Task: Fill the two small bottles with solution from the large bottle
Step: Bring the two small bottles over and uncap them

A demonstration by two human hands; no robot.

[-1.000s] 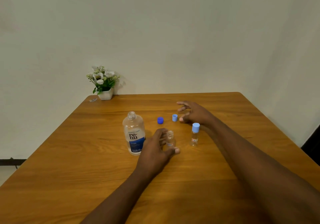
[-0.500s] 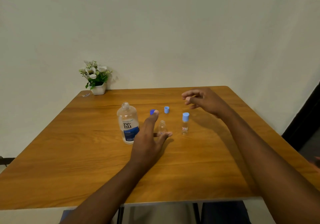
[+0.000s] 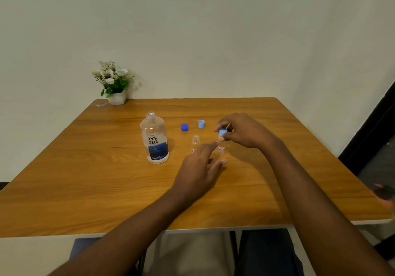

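Note:
The large clear bottle (image 3: 155, 140) with a blue label stands uncapped, left of centre on the wooden table (image 3: 85, 179). Its dark blue cap (image 3: 184, 127) and a light blue cap (image 3: 201, 124) lie behind the small bottles. One small clear bottle (image 3: 195, 143) stands open. To its right is the second small bottle (image 3: 220, 148), and my right hand (image 3: 241, 130) pinches its light blue cap (image 3: 222, 132). My left hand (image 3: 199, 169) has its fingers spread and reaches to the second bottle's body; whether it grips the bottle I cannot tell.
A white pot of white flowers (image 3: 114, 83) stands at the table's far left corner, with a small clear item (image 3: 100, 104) beside it. The table's near edge is close to my body and its right edge borders a dark doorway.
My right hand has come down from behind onto the capped small bottle and pinched its cap. My left hand has shifted right from the open small bottle toward the capped one.

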